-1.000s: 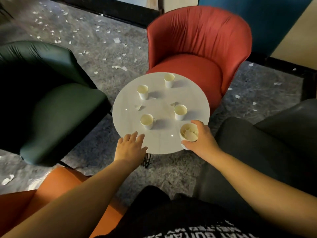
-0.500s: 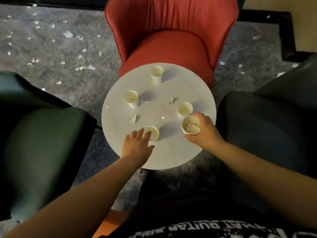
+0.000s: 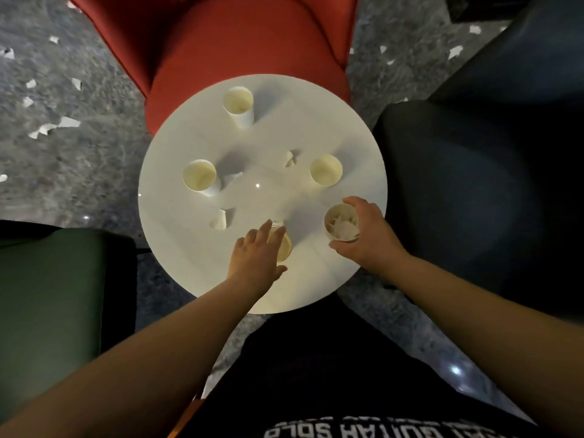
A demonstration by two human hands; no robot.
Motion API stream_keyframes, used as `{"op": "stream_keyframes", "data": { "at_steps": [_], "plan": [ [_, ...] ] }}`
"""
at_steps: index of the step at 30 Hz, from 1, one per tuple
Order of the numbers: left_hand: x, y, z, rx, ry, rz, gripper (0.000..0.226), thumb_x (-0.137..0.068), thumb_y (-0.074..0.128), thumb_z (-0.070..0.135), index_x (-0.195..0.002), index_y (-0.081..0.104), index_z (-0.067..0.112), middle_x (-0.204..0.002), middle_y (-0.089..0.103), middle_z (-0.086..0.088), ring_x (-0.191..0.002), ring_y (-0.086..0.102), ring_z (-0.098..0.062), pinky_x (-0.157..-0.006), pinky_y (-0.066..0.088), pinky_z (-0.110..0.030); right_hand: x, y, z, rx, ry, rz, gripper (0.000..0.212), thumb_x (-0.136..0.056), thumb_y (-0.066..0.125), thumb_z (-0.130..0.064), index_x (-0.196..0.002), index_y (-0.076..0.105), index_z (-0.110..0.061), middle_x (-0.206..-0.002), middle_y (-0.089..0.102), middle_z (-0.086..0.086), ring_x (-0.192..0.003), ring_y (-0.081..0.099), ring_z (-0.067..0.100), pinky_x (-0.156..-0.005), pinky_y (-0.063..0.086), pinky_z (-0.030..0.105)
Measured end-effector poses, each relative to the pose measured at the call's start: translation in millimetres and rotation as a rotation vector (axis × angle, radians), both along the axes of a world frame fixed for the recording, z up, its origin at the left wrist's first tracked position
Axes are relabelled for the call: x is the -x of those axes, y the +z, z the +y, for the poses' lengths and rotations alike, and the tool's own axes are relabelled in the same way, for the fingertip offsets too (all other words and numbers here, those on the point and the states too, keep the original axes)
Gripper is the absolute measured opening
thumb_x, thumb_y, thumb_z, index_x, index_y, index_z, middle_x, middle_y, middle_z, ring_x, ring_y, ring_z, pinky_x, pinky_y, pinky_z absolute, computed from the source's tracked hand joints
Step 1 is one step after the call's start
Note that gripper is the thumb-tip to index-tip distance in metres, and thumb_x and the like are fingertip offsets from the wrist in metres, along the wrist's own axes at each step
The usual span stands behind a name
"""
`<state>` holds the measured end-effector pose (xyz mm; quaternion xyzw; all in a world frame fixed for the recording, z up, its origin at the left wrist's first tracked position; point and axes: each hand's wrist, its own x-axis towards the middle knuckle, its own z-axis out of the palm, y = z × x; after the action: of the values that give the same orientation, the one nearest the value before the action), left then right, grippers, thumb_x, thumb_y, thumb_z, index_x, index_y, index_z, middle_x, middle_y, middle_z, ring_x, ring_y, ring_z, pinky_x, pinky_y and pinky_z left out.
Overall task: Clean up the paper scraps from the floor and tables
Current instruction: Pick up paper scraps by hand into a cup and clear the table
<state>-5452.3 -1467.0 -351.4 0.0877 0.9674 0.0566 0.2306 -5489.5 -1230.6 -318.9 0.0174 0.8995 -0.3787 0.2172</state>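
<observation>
White round table (image 3: 347, 128) holds five paper cups (image 3: 199, 179) and three scraps (image 3: 218, 220).

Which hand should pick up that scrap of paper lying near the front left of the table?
The left hand: it is free, open, and closest to the scrap. The right hand is busy holding the cup of scraps.

Paper cups (image 3: 326, 169): five
Scraps on table (image 3: 218, 219): three
Round tables (image 3: 196, 267): one
Chairs (image 3: 227, 42): three
Hands (image 3: 257, 257): two
</observation>
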Motion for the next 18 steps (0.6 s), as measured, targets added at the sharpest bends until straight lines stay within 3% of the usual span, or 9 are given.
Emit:
{"op": "stream_keyframes", "data": {
  "at_steps": [3, 11, 16, 18],
  "plan": [
    [5, -4, 2, -0.028, 0.008, 0.022, 0.08, -0.084, 0.069, 0.041, -0.148, 0.023, 0.028, -0.153, 0.028, 0.004, -0.126, 0.044, -0.025, -0.101, 0.035, -0.038, 9, -4, -2, 0.006, 0.003, -0.002, 0.087, -0.07, 0.082, -0.036, -0.14, 0.03, -0.032, -0.132, 0.038, 0.0, -0.103, 0.04, 0.008, -0.087, 0.036, 0.025],
    [26, 22, 1, -0.098, 0.171, 0.17, 0.077, -0.083, 0.068, 0.046, -0.147, 0.033, 0.023, -0.144, 0.042, 0.001, -0.122, 0.05, -0.024, -0.099, 0.04, -0.037, 42, -11, 1, 0.051, 0.045, -0.008, 0.084, -0.069, 0.082, -0.039, -0.135, 0.03, -0.036, -0.128, 0.037, -0.003, -0.102, 0.042, 0.009, -0.083, 0.037, 0.023],
    [42, 52, -21, -0.266, 0.476, 0.414, 0.073, -0.078, 0.076, 0.036, -0.14, 0.045, 0.013, -0.132, 0.052, -0.009, -0.109, 0.056, -0.031, -0.086, 0.049, -0.044, 59, -14, -13, 0.023, 0.112, 0.02, 0.083, -0.068, 0.082, -0.04, -0.134, 0.032, -0.034, -0.123, 0.038, -0.001, -0.097, 0.043, 0.012, -0.079, 0.038, 0.026],
    [50, 57, -36, -0.318, 0.623, 0.467, 0.075, -0.079, 0.076, 0.035, -0.141, 0.042, 0.012, -0.135, 0.049, -0.011, -0.114, 0.053, -0.032, -0.09, 0.048, -0.045, 62, -16, -20, 0.012, 0.128, 0.024, 0.084, -0.069, 0.082, -0.04, -0.135, 0.032, -0.032, -0.121, 0.037, -0.001, -0.096, 0.043, 0.012, -0.078, 0.038, 0.026]
  ]
}}
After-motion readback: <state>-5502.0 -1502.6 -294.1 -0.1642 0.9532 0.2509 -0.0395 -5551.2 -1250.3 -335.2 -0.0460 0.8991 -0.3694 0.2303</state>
